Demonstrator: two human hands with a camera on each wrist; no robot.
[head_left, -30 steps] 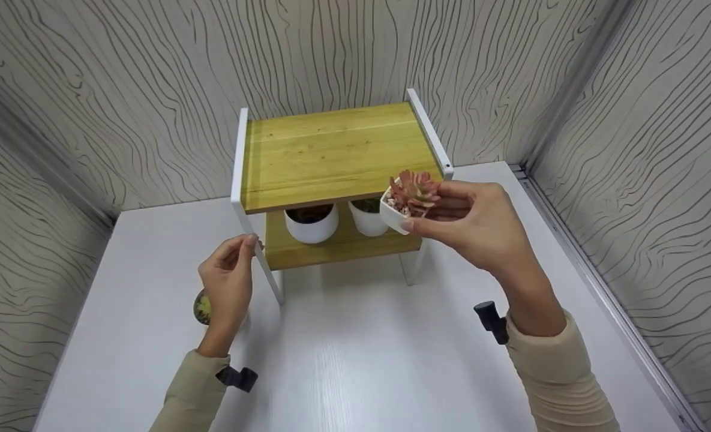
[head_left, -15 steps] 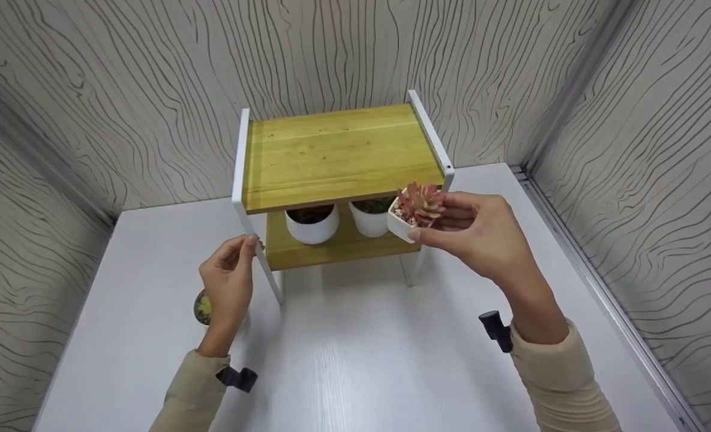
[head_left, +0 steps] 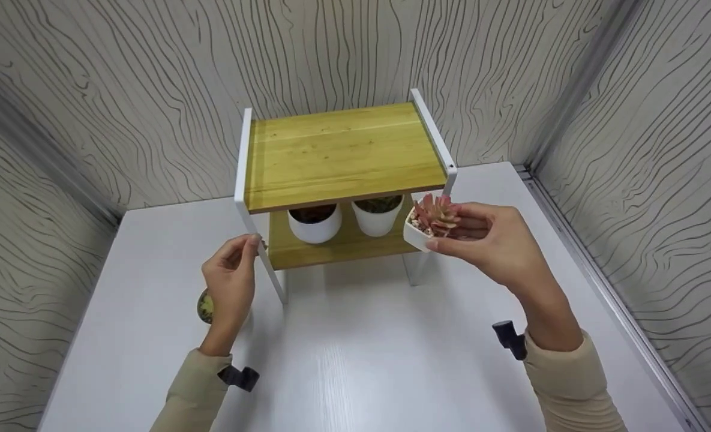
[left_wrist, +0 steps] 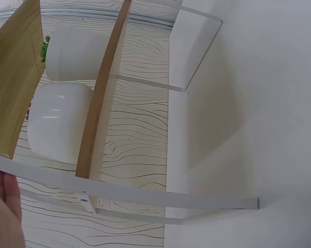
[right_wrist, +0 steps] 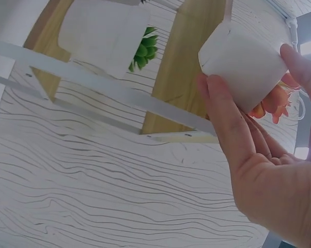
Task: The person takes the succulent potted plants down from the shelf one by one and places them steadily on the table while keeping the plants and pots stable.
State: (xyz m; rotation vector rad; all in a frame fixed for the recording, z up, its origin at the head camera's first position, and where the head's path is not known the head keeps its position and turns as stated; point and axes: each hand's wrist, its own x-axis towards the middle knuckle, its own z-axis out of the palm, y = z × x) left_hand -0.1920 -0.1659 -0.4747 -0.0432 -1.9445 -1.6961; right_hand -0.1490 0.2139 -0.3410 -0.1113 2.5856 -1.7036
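Note:
My right hand (head_left: pixel 499 246) pinches a small white angular pot (head_left: pixel 417 237) with a pink-red succulent (head_left: pixel 436 215), held tilted at the shelf unit's right front corner. From the right wrist view, thumb and fingers grip the pot (right_wrist: pixel 243 64) on opposite sides. The left hand (head_left: pixel 230 279) has its curled fingertips on the white left front leg (head_left: pixel 268 270); the left wrist view shows its fingers (left_wrist: pixel 11 194) against the frame bar (left_wrist: pixel 124 191). Two white pots, a rounder one (head_left: pixel 316 228) and a taller one (head_left: pixel 376 221), stand on the lower wooden board (head_left: pixel 331 255).
The upper wooden board (head_left: pixel 343 150) spans the white frame above those two pots. Partly behind my left hand, another potted plant (head_left: pixel 205 306) stands on the white table (head_left: pixel 343 360). Wood-grain patterned panels (head_left: pixel 331 54) enclose the back and sides.
My right hand has moved right and down with the small pot, away from the taller pot, which shows more fully. The left hand has stayed at the leg.

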